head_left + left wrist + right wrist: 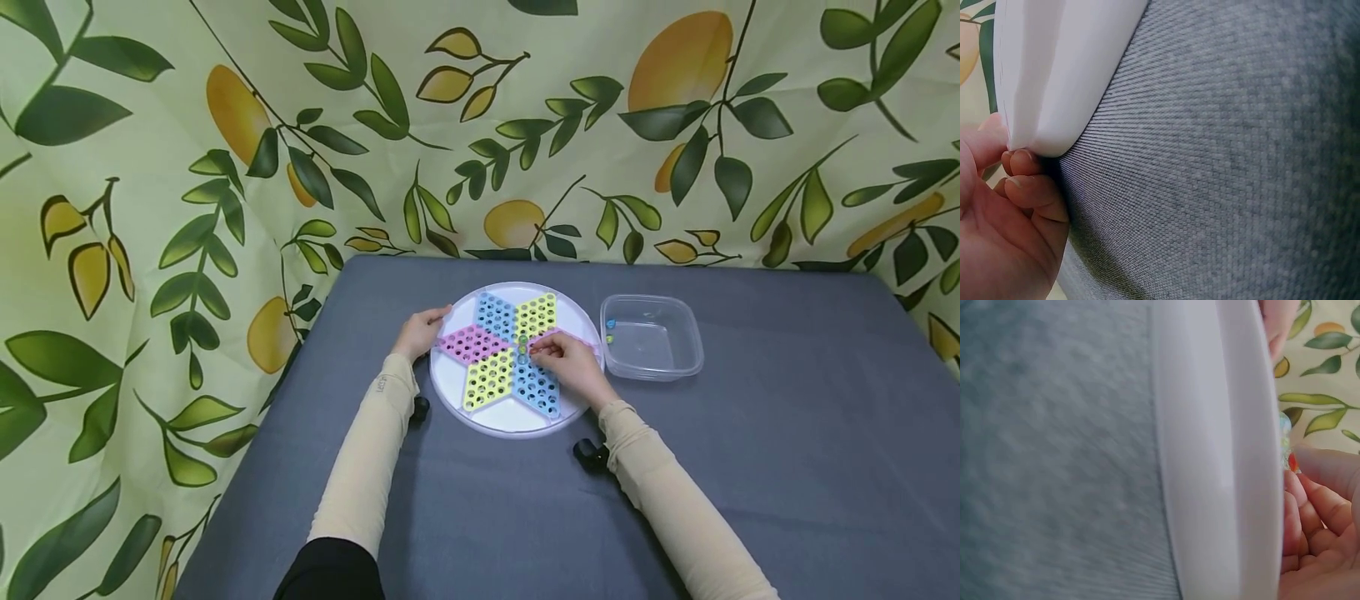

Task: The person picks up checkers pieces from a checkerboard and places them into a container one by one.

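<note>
A round white Chinese checkers board [448, 398] lies on the table, its star of blue, yellow and pink perforated sections facing up. My left hand [419, 335] holds its left rim; the left wrist view shows the thumb [979, 147] above and curled fingers [1035, 194] below the edge. Over the star's centre, my right hand [572, 367] pinches a small marble with red in it [1292, 463] between thumb and fingertips. Several clear, tinted marbles [522, 350] stand in a short row at the centre, right beside those fingertips. The right hand covers most of the right pink section.
Just right of the board stands a clear plastic box [660, 372] with a few blue and yellow-green marbles [610, 331] at its left side. Grey cloth covers the table [795, 433]. A leaf-and-fruit patterned curtain [480, 133] hangs behind and to the left.
</note>
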`<state>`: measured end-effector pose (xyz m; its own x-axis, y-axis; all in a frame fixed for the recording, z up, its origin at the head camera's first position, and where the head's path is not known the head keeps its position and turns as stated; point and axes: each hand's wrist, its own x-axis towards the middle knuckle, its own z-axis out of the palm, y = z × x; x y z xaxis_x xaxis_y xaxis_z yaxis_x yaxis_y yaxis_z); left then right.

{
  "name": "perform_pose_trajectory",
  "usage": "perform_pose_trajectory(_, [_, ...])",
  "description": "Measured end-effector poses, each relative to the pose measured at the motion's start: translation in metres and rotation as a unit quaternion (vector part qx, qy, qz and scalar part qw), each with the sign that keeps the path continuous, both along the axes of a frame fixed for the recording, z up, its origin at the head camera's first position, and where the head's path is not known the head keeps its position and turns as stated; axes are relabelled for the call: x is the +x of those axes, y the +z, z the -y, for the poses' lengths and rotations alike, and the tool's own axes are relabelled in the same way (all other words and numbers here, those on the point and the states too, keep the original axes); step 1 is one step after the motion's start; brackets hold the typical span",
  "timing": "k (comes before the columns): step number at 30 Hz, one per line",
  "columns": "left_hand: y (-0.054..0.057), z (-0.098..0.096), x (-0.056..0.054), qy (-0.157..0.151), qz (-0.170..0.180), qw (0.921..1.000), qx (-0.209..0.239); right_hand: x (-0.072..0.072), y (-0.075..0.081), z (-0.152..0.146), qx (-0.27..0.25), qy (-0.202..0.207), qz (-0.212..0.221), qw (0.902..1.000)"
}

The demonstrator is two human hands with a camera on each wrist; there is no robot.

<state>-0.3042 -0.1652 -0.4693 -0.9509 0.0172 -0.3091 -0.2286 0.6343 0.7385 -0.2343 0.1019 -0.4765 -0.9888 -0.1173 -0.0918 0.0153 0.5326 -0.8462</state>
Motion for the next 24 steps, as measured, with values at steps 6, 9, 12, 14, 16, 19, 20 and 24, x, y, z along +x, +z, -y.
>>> perform_pose_trajectory(6, [0.0, -0.001, 0.002, 0.003, 0.007, 0.9999, 0.01, 0.0, 0.002, -0.005, -0.02, -0.001, -0.002, 0.9998])
perform_pose_trajectory(9, [0.001, -0.001, 0.002, 0.002, 0.006, 0.9999, 0.01, 0.0, 0.002, -0.007, -0.04, 0.004, 0.006, 0.9992])
perform_pose_trajectory(12, [0.001, 0.0, 0.003, 0.003, 0.004, 0.9999, 0.012, 0.002, 0.006, -0.01, -0.067, 0.009, 0.017, 0.9976])
perform_pose_trajectory(14, [0.001, 0.0, 0.004, 0.003, 0.001, 0.9999, 0.012, 0.003, 0.009, -0.012, -0.079, 0.012, 0.023, 0.9965])
perform_pose_trajectory(16, [0.001, 0.001, 0.004, 0.003, 0.0, 0.9999, 0.012, 0.004, 0.011, -0.013, -0.085, 0.02, 0.025, 0.9959])
perform_pose_trajectory(19, [0.001, 0.0, 0.004, 0.004, 0.001, 1.0, 0.008, 0.006, 0.017, -0.015, -0.084, 0.032, 0.02, 0.9958])
perform_pose_trajectory(20, [0.001, 0.0, 0.004, 0.005, 0.001, 1.0, 0.007, 0.006, 0.019, -0.016, -0.083, 0.033, 0.017, 0.9959])
perform_pose_trajectory(24, [0.001, -0.002, 0.003, 0.007, 0.0, 1.0, 0.001, 0.007, 0.027, -0.017, -0.075, 0.03, 0.002, 0.9967])
